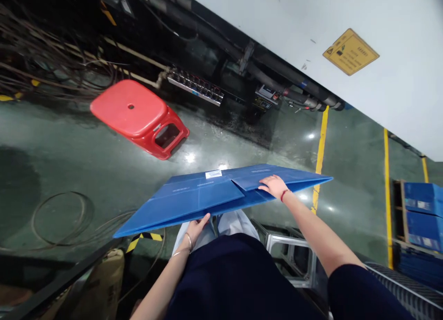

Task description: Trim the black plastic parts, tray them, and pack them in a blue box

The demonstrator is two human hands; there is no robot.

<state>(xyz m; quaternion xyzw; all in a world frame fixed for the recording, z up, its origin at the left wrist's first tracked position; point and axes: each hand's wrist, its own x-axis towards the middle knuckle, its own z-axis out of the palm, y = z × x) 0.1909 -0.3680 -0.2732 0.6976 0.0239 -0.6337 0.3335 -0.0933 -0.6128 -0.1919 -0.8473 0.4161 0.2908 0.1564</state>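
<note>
A folded-flat blue corrugated plastic box (194,193) is held in front of my body, with a white label (213,174) on its far part. My left hand (198,228) grips the near edge, thumb on top and the other fingers hidden underneath. Farther right, my right hand (273,186) has hold of the edge of an upper flap, its fingers lying over the top and its thumb side at the gap. Between the two hands, the layers stand slightly apart.
A red plastic stool (133,110) is on the green floor ahead to the left. Beyond it are cables (86,62) and a white machine (294,29). Stacked blue boxes (424,216) stand at the far right. A metal frame (290,246) is close by my right side.
</note>
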